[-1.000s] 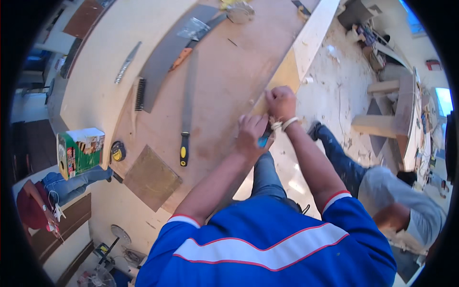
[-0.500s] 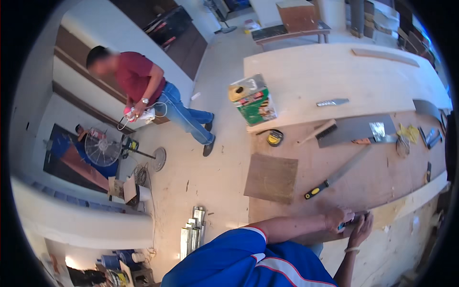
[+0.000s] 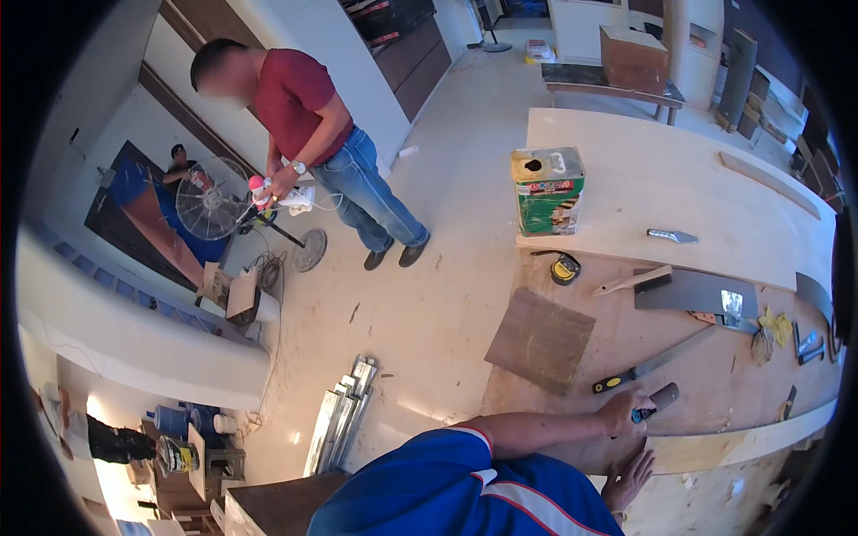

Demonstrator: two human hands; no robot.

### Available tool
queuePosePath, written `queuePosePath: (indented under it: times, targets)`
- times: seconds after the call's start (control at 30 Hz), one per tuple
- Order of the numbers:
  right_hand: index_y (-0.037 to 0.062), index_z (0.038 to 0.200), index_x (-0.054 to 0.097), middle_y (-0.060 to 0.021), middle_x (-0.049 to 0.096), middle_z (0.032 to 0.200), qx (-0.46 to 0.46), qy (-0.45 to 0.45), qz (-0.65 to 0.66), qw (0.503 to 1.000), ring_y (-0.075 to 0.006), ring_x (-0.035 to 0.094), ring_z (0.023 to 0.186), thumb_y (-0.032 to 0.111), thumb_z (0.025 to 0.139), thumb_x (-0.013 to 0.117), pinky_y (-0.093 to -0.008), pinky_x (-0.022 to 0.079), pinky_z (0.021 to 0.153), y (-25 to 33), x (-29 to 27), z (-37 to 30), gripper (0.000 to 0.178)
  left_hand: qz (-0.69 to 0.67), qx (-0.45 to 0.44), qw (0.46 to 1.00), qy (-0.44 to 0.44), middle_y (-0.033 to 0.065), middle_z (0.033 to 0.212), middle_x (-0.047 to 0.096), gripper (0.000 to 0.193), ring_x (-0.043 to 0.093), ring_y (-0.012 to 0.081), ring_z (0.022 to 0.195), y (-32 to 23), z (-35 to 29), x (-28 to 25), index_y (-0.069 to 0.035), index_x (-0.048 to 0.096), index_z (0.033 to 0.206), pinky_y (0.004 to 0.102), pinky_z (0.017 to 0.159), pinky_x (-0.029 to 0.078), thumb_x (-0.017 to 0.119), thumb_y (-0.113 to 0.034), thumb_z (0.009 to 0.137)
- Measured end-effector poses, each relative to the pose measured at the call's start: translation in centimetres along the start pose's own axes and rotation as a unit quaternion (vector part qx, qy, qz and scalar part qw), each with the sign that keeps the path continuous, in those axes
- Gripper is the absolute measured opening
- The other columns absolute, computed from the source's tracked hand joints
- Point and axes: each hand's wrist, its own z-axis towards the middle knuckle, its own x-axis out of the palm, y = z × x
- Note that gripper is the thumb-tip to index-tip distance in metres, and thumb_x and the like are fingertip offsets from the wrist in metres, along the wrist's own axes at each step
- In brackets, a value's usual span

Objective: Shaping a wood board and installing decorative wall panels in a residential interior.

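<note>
My left hand (image 3: 623, 414) is closed round a dark, narrow tool (image 3: 661, 402) that looks like a hand plane, with a blue part at the grip. It is raised just above the pale wooden strip (image 3: 715, 448) along the near edge of the workbench. My right hand (image 3: 631, 481) lies with fingers spread at the strip's left end, holding nothing. A long blade tool (image 3: 666, 357) with a black and yellow handle lies beyond my left hand, near a square brown board (image 3: 542, 339). The tool's underside is hidden.
On the bench are a tape measure (image 3: 565, 268), a brush (image 3: 636, 281), a grey sheet (image 3: 688, 291) and a hammer (image 3: 811, 350). A green tin (image 3: 549, 192) stands on a pale panel (image 3: 626, 179). Left, a person in a red shirt (image 3: 299, 98) stands near a fan (image 3: 213, 198); metal channels (image 3: 341, 415) lie on the floor.
My hands have come apart: the left lifted the tool off the strip, and the right let go of it and opened flat. The view shifted. The red-shirted person has turned and stands more upright.
</note>
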Motion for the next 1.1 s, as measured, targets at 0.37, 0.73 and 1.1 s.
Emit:
queuePosePath:
  times: [0.37,0.73,1.1]
  targets:
    - [0.0022,0.151,0.041,-0.0238,0.036,0.158,-0.005,-0.113,0.177,0.978,-0.0399,0.042,0.142,0.002,0.086,0.070,-0.0448,0.037,0.115,1.7,-6.3,3.9,0.072,0.001,0.059,0.991,0.118,0.0200,0.090,0.064,0.036,0.063,0.0418,0.087,-2.2,-2.3,2.8,-0.002,0.066,0.092,0.0492,0.077,0.051,0.076,-0.019,0.062]
    - [0.0002,0.139,0.056,-0.0223,0.067,0.120,-0.002,-0.020,0.228,0.973,-0.0363,0.068,0.099,-0.004,0.085,0.066,-0.0412,0.056,0.083,2.4,-7.6,3.6,0.054,0.041,0.091,0.976,0.191,0.0249,0.098,0.068,0.105,0.068,0.0410,0.092,-0.9,-4.4,2.2,0.001,0.021,0.157,0.0457,0.081,0.054,0.077,-0.020,0.071]
    - [-0.0051,0.105,0.072,-0.0134,0.071,0.094,0.003,0.089,0.473,0.877,-0.0288,0.067,0.092,0.007,0.094,0.061,-0.0384,0.054,0.084,-0.6,-14.9,1.3,0.019,0.105,0.001,0.961,0.257,0.0222,0.089,0.069,0.077,0.067,0.0431,0.086,-0.6,-5.1,0.5,-0.005,0.056,0.132,0.0476,0.077,0.053,0.078,-0.017,0.059]
